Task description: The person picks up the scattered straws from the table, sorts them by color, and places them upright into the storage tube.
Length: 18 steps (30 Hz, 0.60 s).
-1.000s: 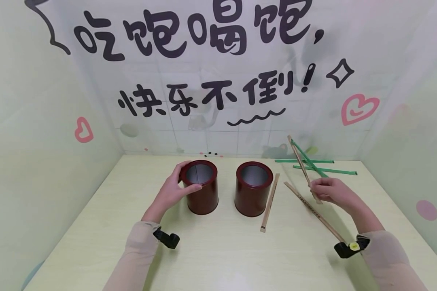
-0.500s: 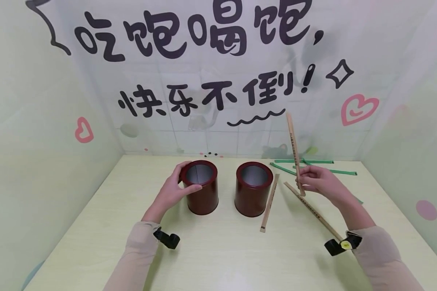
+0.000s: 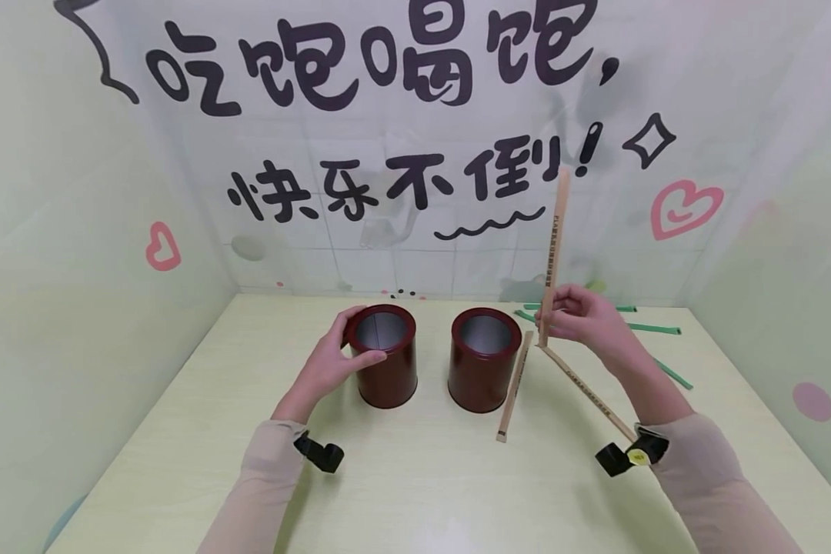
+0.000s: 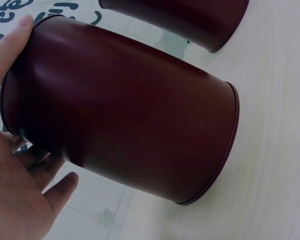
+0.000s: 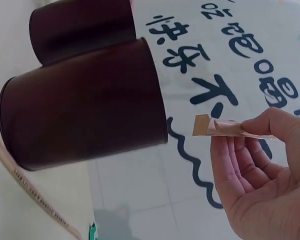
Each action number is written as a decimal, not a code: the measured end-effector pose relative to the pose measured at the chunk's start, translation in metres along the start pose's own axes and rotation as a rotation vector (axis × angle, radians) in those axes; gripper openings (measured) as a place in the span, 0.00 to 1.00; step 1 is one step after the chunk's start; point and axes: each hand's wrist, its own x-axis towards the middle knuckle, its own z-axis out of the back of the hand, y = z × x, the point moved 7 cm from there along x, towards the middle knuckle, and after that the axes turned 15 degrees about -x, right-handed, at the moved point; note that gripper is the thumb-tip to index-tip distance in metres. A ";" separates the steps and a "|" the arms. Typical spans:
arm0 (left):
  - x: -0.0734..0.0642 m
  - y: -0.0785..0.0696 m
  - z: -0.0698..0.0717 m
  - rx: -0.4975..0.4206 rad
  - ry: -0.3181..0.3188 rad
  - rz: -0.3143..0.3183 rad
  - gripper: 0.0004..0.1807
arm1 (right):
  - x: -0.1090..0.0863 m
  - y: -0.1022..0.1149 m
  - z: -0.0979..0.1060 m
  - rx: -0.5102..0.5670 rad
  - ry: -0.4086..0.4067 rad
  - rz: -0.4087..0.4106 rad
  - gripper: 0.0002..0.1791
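1. Your left hand (image 3: 334, 360) is part-open, curved round the upper part of the left dark-red can (image 3: 388, 375), with the thumb over the front rim; most of the fingers are hidden behind the can. That can stands upright toward the back edge of the table (image 3: 415, 488).
2. Your right hand (image 3: 591, 317) is nearly closed, pinching a brown printed paper sleeve (image 3: 555, 238) near its lower end, between thumb and fingers. The sleeve stands almost upright near the back edge, right of the cans; its print is too small to read, and you can't tell what is inside.
3. The right dark-red can (image 3: 480, 382) stands upright, just beside the left one; your left wrist view cuts off its top. Neither can's bottom can be made out.
4. A second brown sleeve (image 3: 511, 400) lies close along the right can's right side. A third brown sleeve (image 3: 589, 392) slants toward the right edge, its near end hidden by your right wrist camera (image 3: 626, 452).
5. Green strips (image 3: 654, 329) lie by the back right corner, partly covered by your right hand and forearm, so their number is uncertain.
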 end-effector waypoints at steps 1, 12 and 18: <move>0.000 0.000 0.000 0.000 0.001 0.001 0.47 | 0.001 0.004 -0.002 0.013 -0.009 0.009 0.09; 0.000 -0.001 0.001 -0.003 0.003 -0.007 0.47 | 0.027 0.032 -0.044 0.080 -0.043 0.062 0.10; -0.001 -0.001 0.001 -0.001 0.002 -0.008 0.47 | 0.043 0.046 -0.071 0.147 -0.038 0.113 0.15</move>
